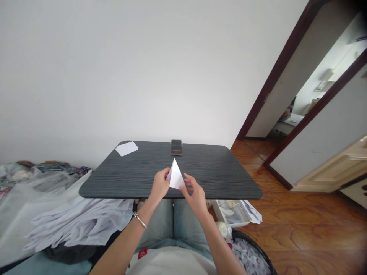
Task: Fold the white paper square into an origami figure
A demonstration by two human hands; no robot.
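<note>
A sheet of white paper folded to a point [176,176] stands between my two hands, its tip upward, over the front part of the dark table [218,168]. My left hand [161,184] grips its left edge, the fingers partly behind the paper. At the lower right corner, my right hand [195,193] pinches the paper between thumb and fingers. Beyond the tip, a phone [176,147] in a clear case lies near the table's back edge. Some white paper sheets [126,148] rest at the table's back left corner.
Heaped white cloth or paper [83,221] lies left of the table. On the floor to the right stand a white box [229,214] and a black-rimmed bin [252,256] full of paper scraps. A white wall rises behind the table. Through the doorway a person [287,110] is partly visible.
</note>
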